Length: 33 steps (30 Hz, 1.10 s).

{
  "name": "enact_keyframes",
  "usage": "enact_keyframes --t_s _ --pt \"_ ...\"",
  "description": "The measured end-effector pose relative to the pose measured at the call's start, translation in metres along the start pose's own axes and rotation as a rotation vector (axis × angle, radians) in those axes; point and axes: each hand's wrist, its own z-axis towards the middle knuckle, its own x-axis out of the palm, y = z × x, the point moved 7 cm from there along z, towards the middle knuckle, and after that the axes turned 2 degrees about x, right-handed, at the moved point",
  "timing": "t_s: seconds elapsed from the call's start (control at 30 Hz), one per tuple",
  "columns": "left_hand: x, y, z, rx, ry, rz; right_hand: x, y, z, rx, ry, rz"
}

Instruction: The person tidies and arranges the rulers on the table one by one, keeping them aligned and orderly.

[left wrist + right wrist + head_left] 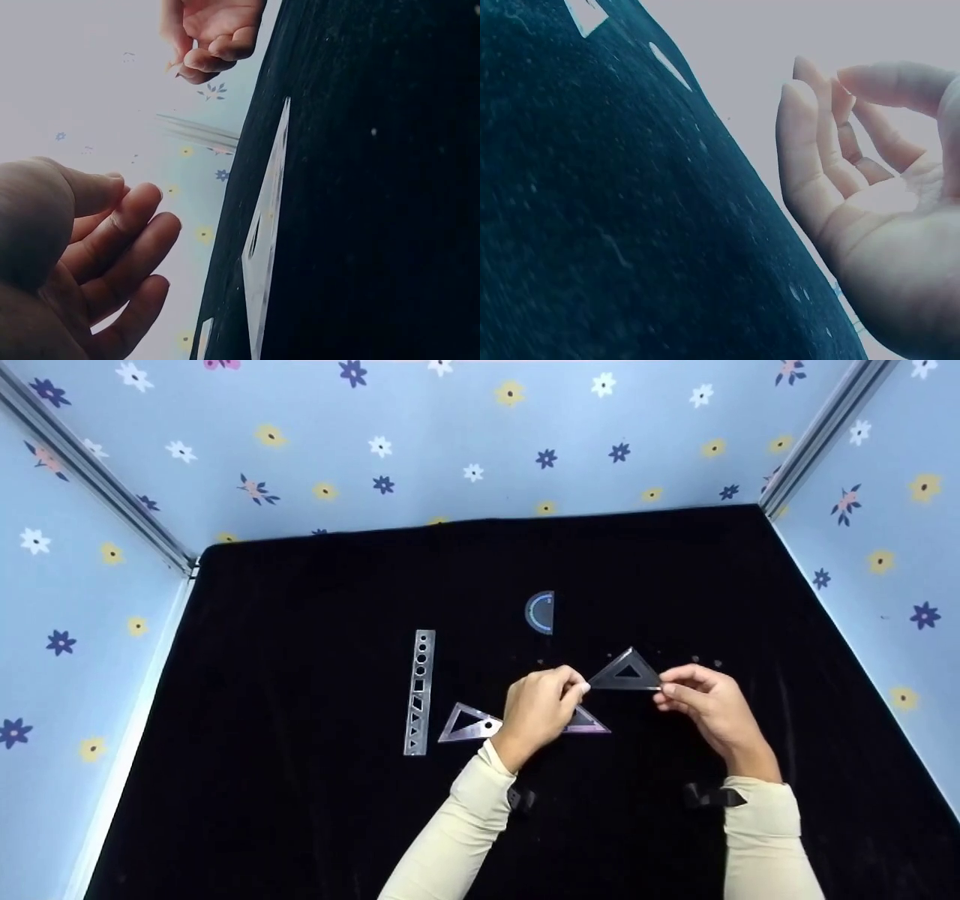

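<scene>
The clear triangle (637, 682) is above the black cloth (300, 810), between the left hand (544, 705), which pinches its left corner with thumb and finger nearly together, and the right hand (709, 705), which pinches the right corner in a similar manner. I judge it to be light, stiff plastic, rather slippery on the flat faces and maybe fragile at the thin tips, so the edges beside the corners (where both hands have it) seem a suitable place for holding. Below, the left hand partly hides a pinkish triangle (474, 730).
</scene>
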Motion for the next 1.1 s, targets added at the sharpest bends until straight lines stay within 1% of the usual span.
enact_keyframes --t_s 0.17,0.37,0.5,0.67,0.77,0.93,1.1 --pt "0.002 -0.002 -0.001 -0.006 0.020 -0.009 -0.005 -0.001 0.001 0.016 -0.013 -0.017" --pt "0.006 -0.006 -0.003 0.006 0.031 0.002 -0.010 -0.002 0.000 0.029 -0.030 -0.082" --pt "0.010 -0.010 -0.004 0.047 0.044 0.050 -0.013 -0.001 -0.002 0.030 -0.029 -0.165" --pt "0.015 -0.018 -0.006 0.124 0.044 0.122 -0.020 0.000 -0.004 0.048 -0.038 -0.238" --pt "0.018 -0.023 -0.008 0.166 0.051 0.153 -0.024 -0.001 -0.005 0.064 -0.043 -0.245" --pt "0.024 -0.028 -0.011 0.200 0.075 0.190 -0.028 -0.002 -0.005 0.081 -0.038 -0.241" --pt "0.026 -0.032 -0.014 0.225 0.057 0.201 -0.030 -0.001 -0.006 0.104 -0.046 -0.271"
